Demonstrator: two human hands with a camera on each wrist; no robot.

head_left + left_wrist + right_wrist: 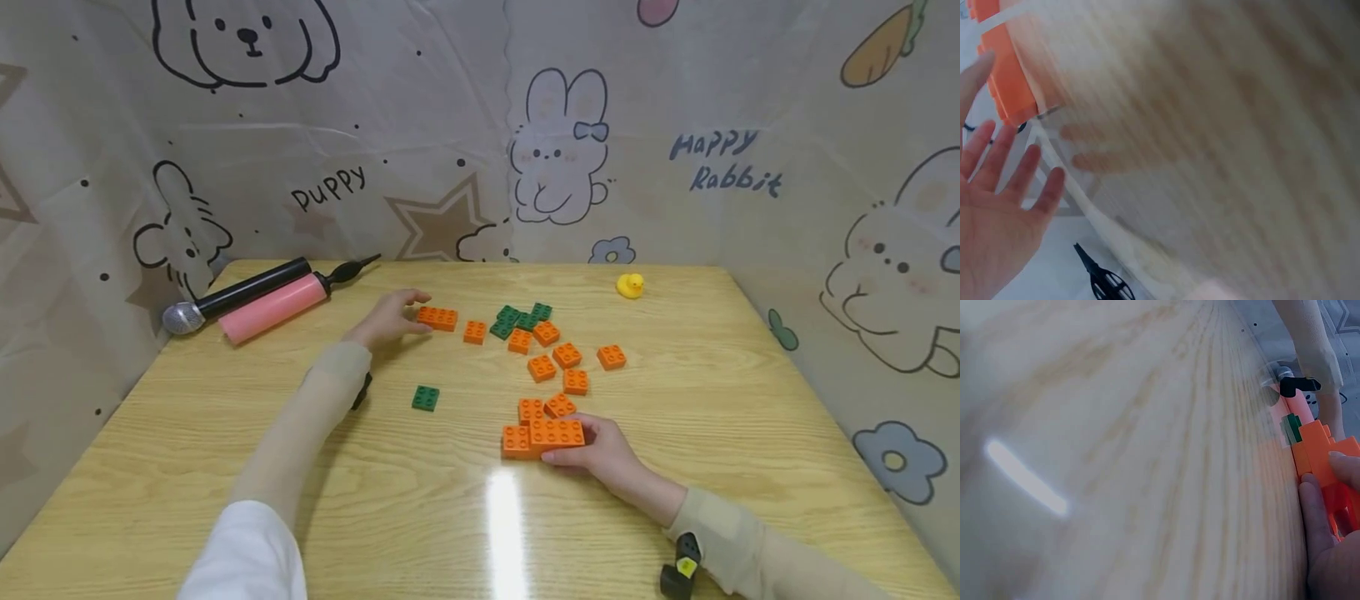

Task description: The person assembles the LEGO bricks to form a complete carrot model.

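My right hand [606,454] grips a long orange building brick [557,433] between thumb and fingers. That brick sits over another orange brick [516,442], which sticks out to its left. In the right wrist view the thumb presses the side of the orange bricks [1316,447], whose far side is hidden. Farther back on the left, my left hand [390,319] reaches toward a long orange brick [438,318], thumb and fingers spread around its left end. The left wrist view shows the fingers [1019,172] apart, close to the orange brick [1010,75].
Several loose orange bricks [566,355] curve across the table [420,475], with green bricks [506,320] behind and one green brick [425,397] apart. A microphone [240,293] and pink pump [273,309] lie at back left; a yellow duck [630,286] stands at back right.
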